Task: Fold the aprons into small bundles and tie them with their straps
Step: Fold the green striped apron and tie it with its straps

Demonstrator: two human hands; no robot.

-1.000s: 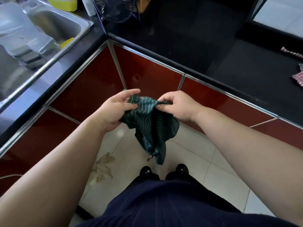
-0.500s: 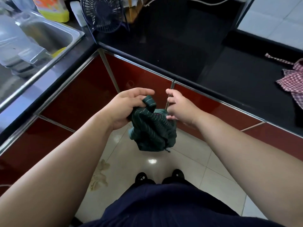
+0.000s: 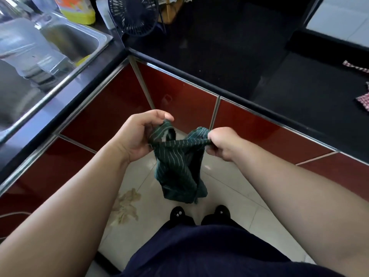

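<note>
A dark green apron with thin pale stripes (image 3: 175, 168) hangs bunched in the air in front of the red cabinet doors. My left hand (image 3: 137, 136) pinches its upper left corner between thumb and fingers. My right hand (image 3: 221, 143) is closed on the upper right edge, and the cloth is stretched between the two hands. The lower part droops toward the floor above my shoes. A red-and-white checked apron (image 3: 362, 100) lies on the black counter at the far right, partly cut off by the frame edge.
An L-shaped black counter (image 3: 219, 62) with red cabinet fronts (image 3: 179, 96) surrounds me. A steel sink (image 3: 65, 43) is at the left, a small black fan (image 3: 132, 15) in the corner, a yellow bottle (image 3: 77, 9) behind the sink. A beige rag (image 3: 126, 204) lies on the tiled floor.
My hands have moved apart, pulling the top of the green apron taut, and its lower part has dropped down. The right hand, open half a second ago, has closed on the cloth.
</note>
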